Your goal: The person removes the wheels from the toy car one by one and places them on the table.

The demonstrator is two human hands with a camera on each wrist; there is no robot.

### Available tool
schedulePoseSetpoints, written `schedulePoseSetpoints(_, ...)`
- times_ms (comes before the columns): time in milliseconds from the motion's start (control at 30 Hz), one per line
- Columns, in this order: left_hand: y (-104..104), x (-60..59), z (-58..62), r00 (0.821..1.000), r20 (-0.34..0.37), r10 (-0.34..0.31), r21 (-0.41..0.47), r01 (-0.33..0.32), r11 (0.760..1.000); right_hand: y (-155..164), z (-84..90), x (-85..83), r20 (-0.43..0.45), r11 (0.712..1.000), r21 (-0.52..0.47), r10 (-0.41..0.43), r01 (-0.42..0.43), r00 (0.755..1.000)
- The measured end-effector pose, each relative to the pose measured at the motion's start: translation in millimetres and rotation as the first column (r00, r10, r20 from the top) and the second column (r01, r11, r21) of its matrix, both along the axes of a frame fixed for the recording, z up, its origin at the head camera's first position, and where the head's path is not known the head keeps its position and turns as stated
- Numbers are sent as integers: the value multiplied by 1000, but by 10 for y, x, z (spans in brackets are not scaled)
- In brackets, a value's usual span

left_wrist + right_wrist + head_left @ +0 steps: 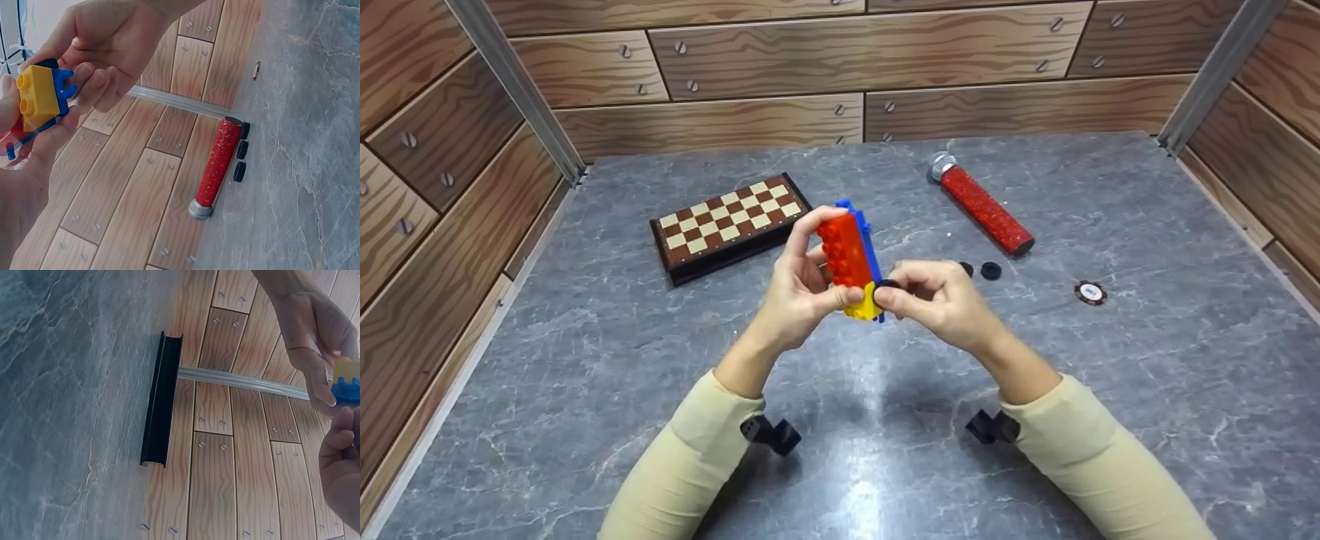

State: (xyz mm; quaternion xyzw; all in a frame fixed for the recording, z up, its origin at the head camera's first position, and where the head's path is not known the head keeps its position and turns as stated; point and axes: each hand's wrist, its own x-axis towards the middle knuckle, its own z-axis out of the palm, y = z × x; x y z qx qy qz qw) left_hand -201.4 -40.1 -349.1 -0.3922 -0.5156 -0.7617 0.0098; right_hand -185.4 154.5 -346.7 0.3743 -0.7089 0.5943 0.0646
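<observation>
Head view | my left hand (799, 289) grips the brick stack (851, 259) | right hand (937, 296) fingers pinch a black wheel (886, 284) against it | step: fitting wheel; next needs aligned push.

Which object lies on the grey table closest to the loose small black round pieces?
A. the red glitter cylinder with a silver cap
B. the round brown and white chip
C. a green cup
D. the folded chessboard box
A: in the head view the small black round pieces lie just beside the lower end of the red glitter cylinder with a silver cap, while the folded chessboard box and the round brown and white chip lie farther off.
</observation>
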Motion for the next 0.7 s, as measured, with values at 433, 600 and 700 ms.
schedulePoseSetpoints(433,-25,-32,-3,1000,10,3,4,-3,1000,21,60,16,77,998,-57,-22,26,997)
schedulePoseSetpoints(600,-18,-39,-16,1000,8,16,3,-16,1000,23,60,28,137,996,-85,6,6,991)
schedulePoseSetpoints(700,-9,-41,-22,1000,2,23,-8,-23,1000,27,65,29,167,997,-78,-6,19,986)
